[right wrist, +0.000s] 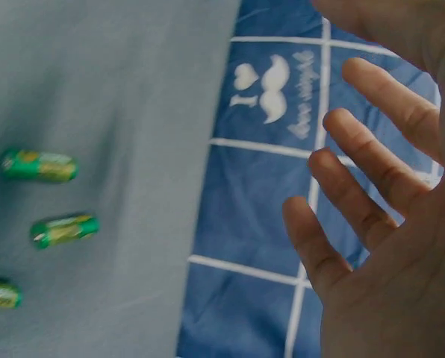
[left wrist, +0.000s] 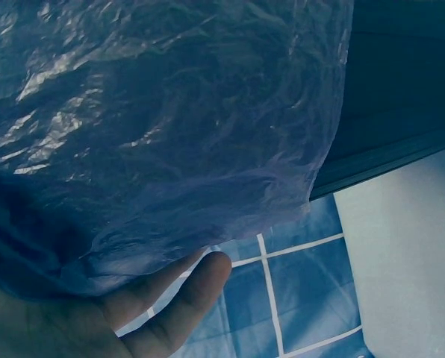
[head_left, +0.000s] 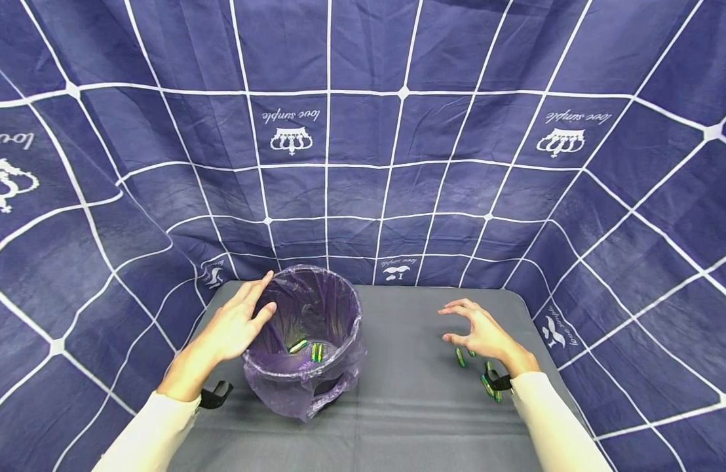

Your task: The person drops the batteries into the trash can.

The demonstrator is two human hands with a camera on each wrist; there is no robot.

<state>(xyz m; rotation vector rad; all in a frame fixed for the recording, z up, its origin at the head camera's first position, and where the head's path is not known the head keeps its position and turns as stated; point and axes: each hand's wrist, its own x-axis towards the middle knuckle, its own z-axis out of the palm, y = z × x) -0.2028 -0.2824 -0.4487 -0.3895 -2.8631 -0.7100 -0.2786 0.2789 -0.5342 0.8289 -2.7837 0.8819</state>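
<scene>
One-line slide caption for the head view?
Left hand rests on lined bin; right hand hovers open over green batteries.

A crinkled, translucent purple plastic bag fills most of the view, from 9 o'clock across the top to about 1 o'clock, with pale glints on its wrinkles. Its loose lower edge sags down toward 7 o'clock. Below that edge, at 6 to 7 o'clock, the left hand shows its palm, and one of the fingers points up toward 1 o'clock, touching or just beneath the bag's hem. Behind it, at 5 o'clock, lies blue cloth with white grid lines. A dark band crosses at 2 to 3 o'clock, and a pale grey surface sits at 4 o'clock.
</scene>
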